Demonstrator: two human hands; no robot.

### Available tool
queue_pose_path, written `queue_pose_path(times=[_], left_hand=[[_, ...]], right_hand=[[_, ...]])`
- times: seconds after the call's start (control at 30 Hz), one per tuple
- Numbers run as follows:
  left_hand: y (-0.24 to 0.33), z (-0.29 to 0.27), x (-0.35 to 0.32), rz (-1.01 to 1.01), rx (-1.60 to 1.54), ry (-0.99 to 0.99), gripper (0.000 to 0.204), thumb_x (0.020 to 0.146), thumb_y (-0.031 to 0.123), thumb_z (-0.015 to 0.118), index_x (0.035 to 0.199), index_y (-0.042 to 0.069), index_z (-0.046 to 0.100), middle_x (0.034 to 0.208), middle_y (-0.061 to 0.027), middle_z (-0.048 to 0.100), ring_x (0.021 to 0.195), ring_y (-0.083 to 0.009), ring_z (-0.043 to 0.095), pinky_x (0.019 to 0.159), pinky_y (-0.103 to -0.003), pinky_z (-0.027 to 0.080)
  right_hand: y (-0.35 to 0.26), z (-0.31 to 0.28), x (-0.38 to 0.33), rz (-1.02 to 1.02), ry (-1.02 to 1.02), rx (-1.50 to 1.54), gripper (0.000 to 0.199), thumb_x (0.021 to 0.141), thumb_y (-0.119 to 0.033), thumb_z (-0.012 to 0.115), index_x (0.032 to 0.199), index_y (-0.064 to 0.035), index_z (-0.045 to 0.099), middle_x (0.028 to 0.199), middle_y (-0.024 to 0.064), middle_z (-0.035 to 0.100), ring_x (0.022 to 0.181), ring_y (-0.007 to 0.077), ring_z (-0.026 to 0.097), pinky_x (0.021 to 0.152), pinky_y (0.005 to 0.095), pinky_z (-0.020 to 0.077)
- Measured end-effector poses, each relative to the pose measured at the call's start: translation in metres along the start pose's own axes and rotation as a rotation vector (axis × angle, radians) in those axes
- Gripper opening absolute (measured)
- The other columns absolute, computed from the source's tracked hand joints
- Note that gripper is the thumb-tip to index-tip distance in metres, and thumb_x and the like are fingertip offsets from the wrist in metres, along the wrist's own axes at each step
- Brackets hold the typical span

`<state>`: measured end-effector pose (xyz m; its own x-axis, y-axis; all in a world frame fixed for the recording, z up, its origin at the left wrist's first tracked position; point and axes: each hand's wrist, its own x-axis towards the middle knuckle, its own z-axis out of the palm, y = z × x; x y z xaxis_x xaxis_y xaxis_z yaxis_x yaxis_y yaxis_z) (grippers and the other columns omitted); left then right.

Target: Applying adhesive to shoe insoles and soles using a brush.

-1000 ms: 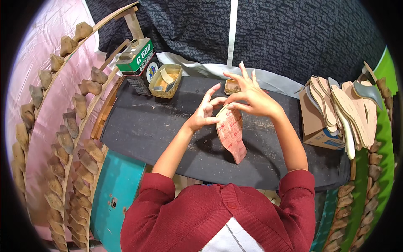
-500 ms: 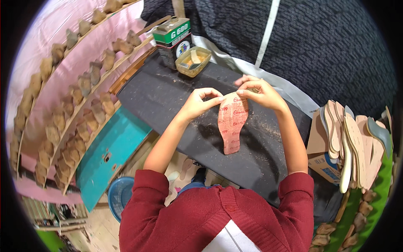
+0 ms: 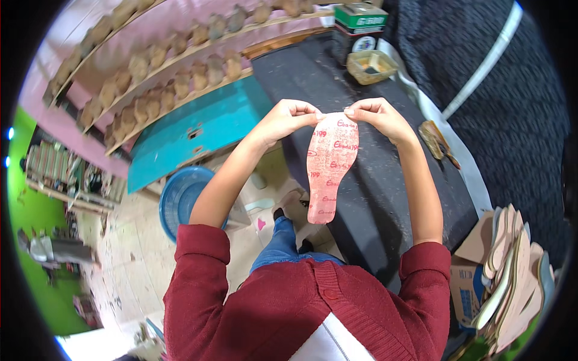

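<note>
As left grip (image 3: 298,114), right grip (image 3: 376,117) pinch, pink insole (image 3: 330,165) between

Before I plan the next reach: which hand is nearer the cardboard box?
Right. The right hand is ahead and left of the cardboard box; the left hand is farther left.

Left hand (image 3: 285,123): raised before the person's chest, thumb and forefinger pinched, fingers curled. Right hand (image 3: 380,120): level with its fellow, near it, likewise pinched. Left forearm (image 3: 232,177): bare, slanting inward. Right forearm (image 3: 416,192): bare, steeper from where I stand.
</note>
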<state>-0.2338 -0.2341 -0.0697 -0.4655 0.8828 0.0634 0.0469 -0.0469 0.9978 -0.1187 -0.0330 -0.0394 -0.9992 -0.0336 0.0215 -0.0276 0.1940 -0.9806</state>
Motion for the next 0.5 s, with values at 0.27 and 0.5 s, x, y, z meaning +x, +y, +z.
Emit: queue_pose_path(times=[0.27,0.5], left_hand=[[-0.025,-0.076,-0.106,-0.171,0.011,0.256,0.023,0.081,0.019,0.058,0.094,-0.001,0.061,0.087,-0.0061,0.062,0.08,-0.0104,0.056,0.076,-0.024,0.043],[-0.095,-0.157,-0.198,-0.268,0.044,0.373,0.027,0.082,0.02,0.056,0.098,-0.002,0.058,0.089,-0.0071,0.062,0.082,-0.0116,0.056,0.076,-0.025,0.043]], right_hand=[[0.028,0.108,0.087,0.071,-0.274,0.01,0.016,0.078,-0.017,0.06,0.083,-0.0024,0.064,0.079,0.0022,0.062,0.077,0.0084,0.055,0.077,0.0227,0.0395],[0.077,0.231,0.156,0.148,-0.397,-0.01,0.019,0.078,-0.019,0.06,0.084,-0.0015,0.065,0.08,0.0027,0.063,0.076,0.0082,0.054,0.075,0.0217,0.0395]])
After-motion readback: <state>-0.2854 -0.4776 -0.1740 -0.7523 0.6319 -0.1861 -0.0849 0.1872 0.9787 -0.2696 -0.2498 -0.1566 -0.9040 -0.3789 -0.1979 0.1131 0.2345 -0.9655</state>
